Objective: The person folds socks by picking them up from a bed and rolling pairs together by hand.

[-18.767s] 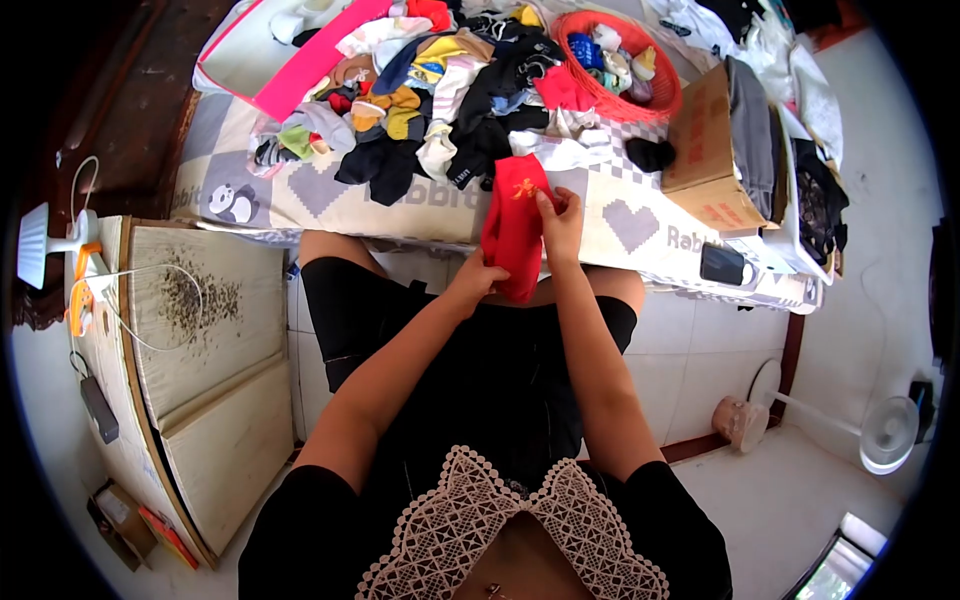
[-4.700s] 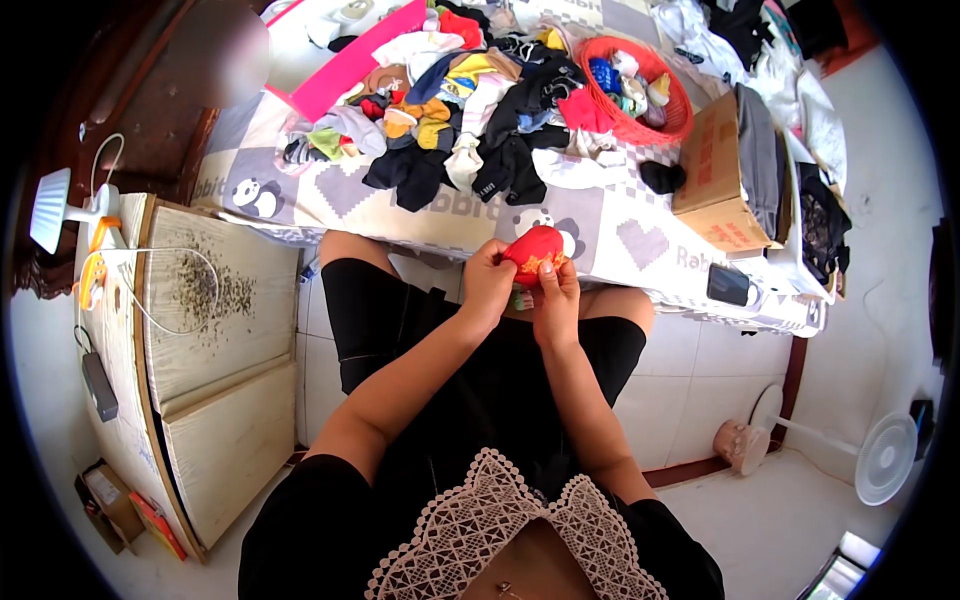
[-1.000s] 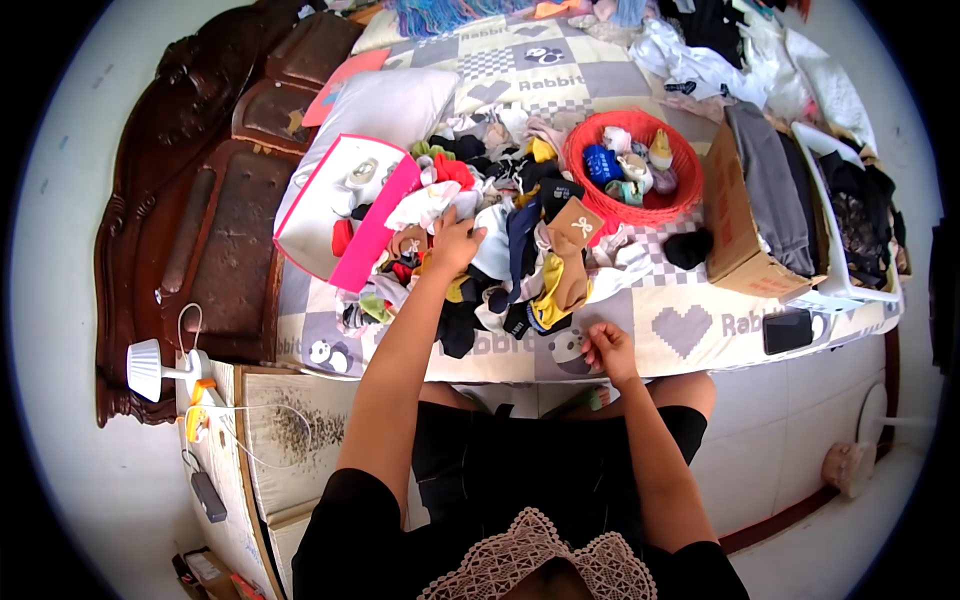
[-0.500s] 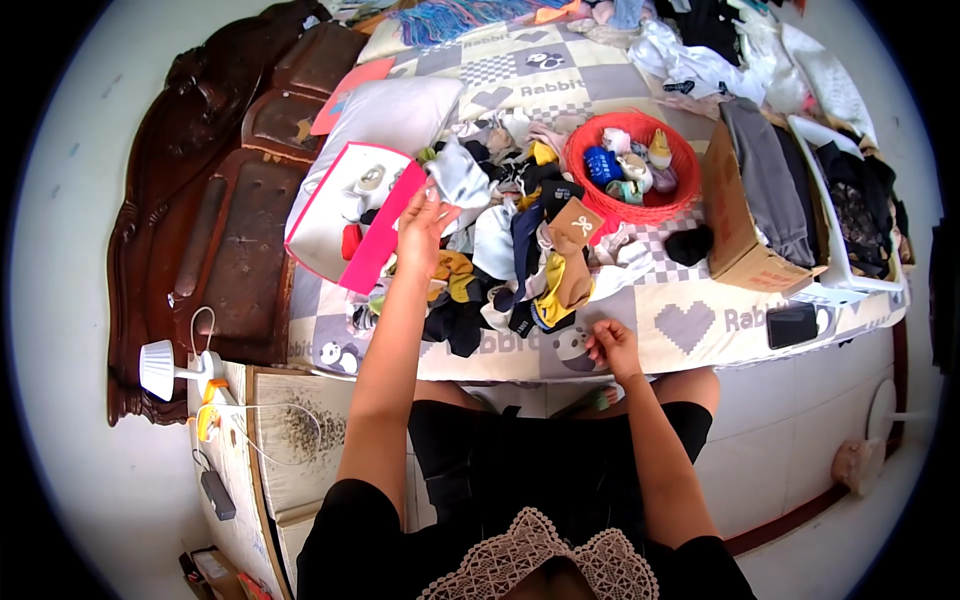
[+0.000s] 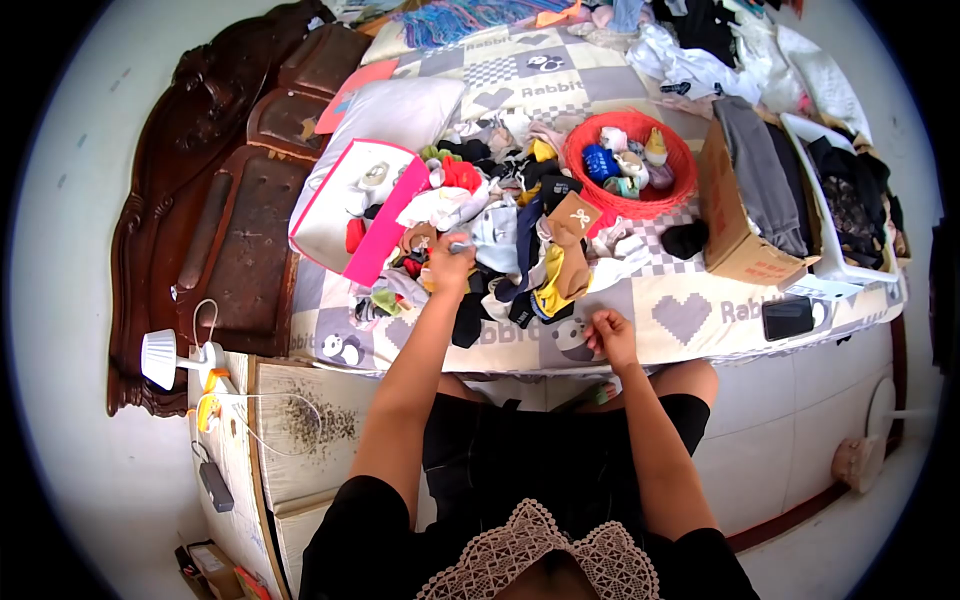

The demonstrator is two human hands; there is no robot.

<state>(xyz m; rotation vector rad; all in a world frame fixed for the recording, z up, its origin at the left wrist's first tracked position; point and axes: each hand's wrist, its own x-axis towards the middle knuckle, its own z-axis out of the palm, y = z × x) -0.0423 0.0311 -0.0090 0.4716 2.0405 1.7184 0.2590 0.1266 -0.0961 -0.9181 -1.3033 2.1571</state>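
Observation:
A pile of mixed socks and small clothes (image 5: 495, 235) lies on the patterned bedspread. Over its left part is my left hand (image 5: 451, 264), fingers curled down around a small greyish bit of something that I cannot make out. A white cloth (image 5: 435, 208) and a brown item (image 5: 418, 238) lie close to that hand. My right hand (image 5: 612, 338) rests near the bed's front edge, its fingers curled in with nothing visible in them. Between the hands lie a yellow and brown sock (image 5: 562, 280) and a brown piece with a white bow (image 5: 574, 217).
A pink-edged white box (image 5: 385, 228) stands left of the pile. Behind and to the right is a red basket (image 5: 677, 195) holding rolled socks. Farther right are a cardboard box (image 5: 730, 232), a white bin (image 5: 830, 262) with dark clothes, and a phone (image 5: 788, 319). A black item (image 5: 685, 239) lies nearby.
My left hand held up a white cloth beside the pink box; it has since come down and right onto the pile, and a white cloth lies there. My right hand has barely moved.

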